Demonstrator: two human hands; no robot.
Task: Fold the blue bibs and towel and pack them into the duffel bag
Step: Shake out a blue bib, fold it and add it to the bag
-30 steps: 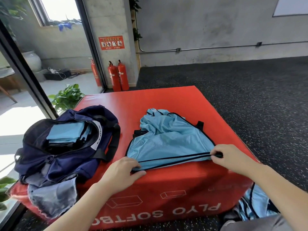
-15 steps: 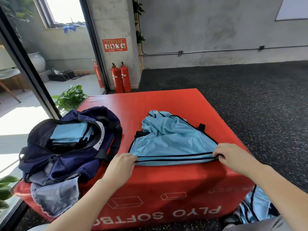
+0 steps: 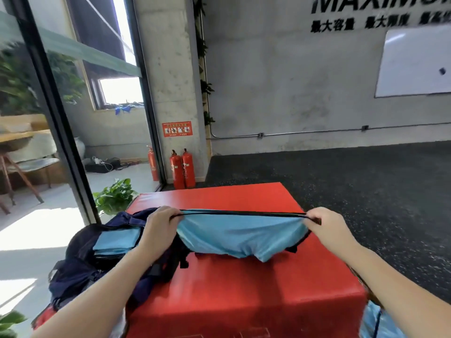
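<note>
A blue bib (image 3: 241,236) hangs stretched above the red plyo box (image 3: 244,289), its black-trimmed top edge pinched by the curled fingers of the left hand (image 3: 159,224) and right hand (image 3: 328,226). The navy duffel bag (image 3: 97,262) sits left, folded blue cloth inside.

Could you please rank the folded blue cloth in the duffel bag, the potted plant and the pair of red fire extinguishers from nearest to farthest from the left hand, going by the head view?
From the left hand:
1. Folded blue cloth, just left of it, inside the duffel bag.
2. Potted plant, on the floor, beyond and to the left.
3. Fire extinguishers, farthest, by the concrete pillar.
</note>
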